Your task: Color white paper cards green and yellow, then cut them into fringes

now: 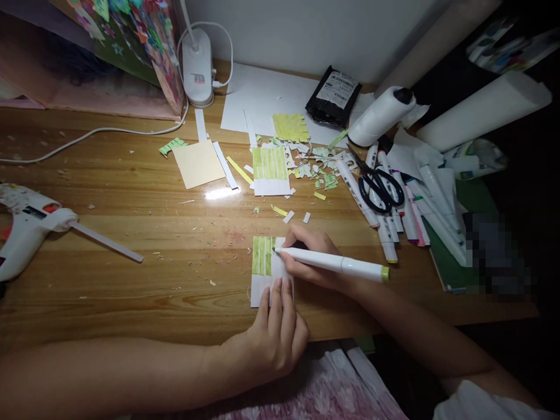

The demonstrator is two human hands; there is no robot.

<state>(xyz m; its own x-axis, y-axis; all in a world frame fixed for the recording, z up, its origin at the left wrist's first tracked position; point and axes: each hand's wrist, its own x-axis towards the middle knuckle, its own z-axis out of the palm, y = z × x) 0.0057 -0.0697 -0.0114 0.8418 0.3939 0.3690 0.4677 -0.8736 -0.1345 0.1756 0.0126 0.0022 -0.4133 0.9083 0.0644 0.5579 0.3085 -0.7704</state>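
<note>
A wooden desk (175, 303) stands against a pale wall (297, 35), brightly lit near its middle and dim toward the right, as the head view shows. Near its front edge lies a white paper card (259, 296), its upper left part coloured with yellow-green stripes. The left hand (277, 338) rests on the card's lower part with fingers extended and flat; its grip is open. The right hand (322, 244) has its grip closed around a white marker (361, 269) with a yellow-green end, the tip touching the card at the rightmost stripe.

Beyond the hands lies a second striped card (271, 166), with a yellow fringed piece of paper (290, 128) behind it and green and white paper scraps (321, 166) to the right. A cream paper square (199, 165) lies to the left of the second card. At the left edge is a white glue gun (26, 224) with a glue stick (109, 242) jutting from it. On the right, black-handled scissors (380, 197) lie over a heap of markers (356, 192), near a white roll (380, 116) and a black labelled packet (333, 93).
</note>
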